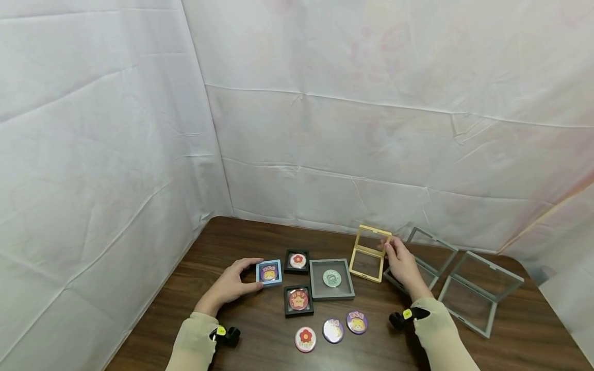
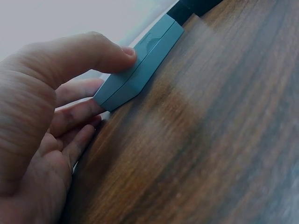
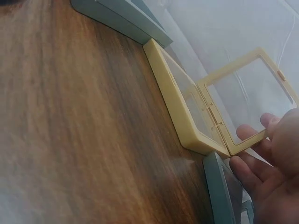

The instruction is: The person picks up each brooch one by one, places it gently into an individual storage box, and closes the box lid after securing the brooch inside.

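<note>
My left hand (image 1: 230,284) holds a small blue display frame (image 1: 279,274) with a purple cartoon badge (image 1: 268,273) inside. In the left wrist view, the thumb presses the near side of this frame (image 2: 145,63) and fingers lie against its far side. At the back right, my right hand (image 1: 402,264) pinches the raised lid of a yellow display frame (image 1: 366,279). That frame's hinged lid (image 3: 229,71) stands up from its base in the right wrist view. No badge shows in the yellow base.
Two black frames (image 1: 296,314) and a grey frame (image 1: 320,297) hold badges mid-table. Loose badges, one red-flowered (image 1: 305,339) and two purple (image 1: 333,331) (image 1: 357,323), lie in front. Two grey frames (image 1: 492,306) (image 1: 433,271) stand opened at right. White cloth (image 1: 325,144) hangs behind the wooden table (image 1: 260,345).
</note>
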Tool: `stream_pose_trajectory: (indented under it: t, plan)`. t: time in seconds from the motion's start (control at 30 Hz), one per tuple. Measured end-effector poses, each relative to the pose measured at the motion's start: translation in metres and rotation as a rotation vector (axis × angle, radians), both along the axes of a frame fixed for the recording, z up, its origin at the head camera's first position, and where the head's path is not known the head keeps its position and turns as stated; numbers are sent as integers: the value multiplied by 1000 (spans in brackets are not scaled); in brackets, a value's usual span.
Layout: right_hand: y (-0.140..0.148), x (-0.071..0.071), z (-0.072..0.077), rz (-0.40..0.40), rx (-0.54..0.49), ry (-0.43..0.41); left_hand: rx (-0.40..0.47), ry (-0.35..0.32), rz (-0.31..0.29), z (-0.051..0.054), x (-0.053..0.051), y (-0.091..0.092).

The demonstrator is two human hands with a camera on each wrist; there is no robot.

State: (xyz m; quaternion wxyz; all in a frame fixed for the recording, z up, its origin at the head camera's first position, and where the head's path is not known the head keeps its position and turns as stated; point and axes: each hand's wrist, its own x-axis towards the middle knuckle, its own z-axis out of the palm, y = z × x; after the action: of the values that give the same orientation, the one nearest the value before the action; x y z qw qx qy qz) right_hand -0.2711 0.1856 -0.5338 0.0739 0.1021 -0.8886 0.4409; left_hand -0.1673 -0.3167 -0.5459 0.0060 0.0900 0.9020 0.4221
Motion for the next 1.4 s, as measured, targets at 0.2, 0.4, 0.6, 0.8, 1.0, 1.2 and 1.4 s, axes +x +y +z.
stream_pose_trajectory:
  t: [0.2,0.4,0.6,0.8,1.0,1.2,1.4]
  plan:
    - [3,6,-1,-28,37,20,14,4,-4,0,-1,1]
    - [5,22,-4,-3,43,80,6,6,2,-1,-1,0]
    - [2,39,-8,-11,44,102,-6,5,3,0,-1,-1]
    - [-3,49,-9,-15,48,164,-5,7,4,0,1,-4]
    - [-3,59,-13,-57,67,224,-13,15,6,0,2,-5]
    - [0,63,-15,-69,54,257,27,19,4,0,3,-6]
    - [0,64,-19,-104,18,225,-21,27,-12,4,2,-5]
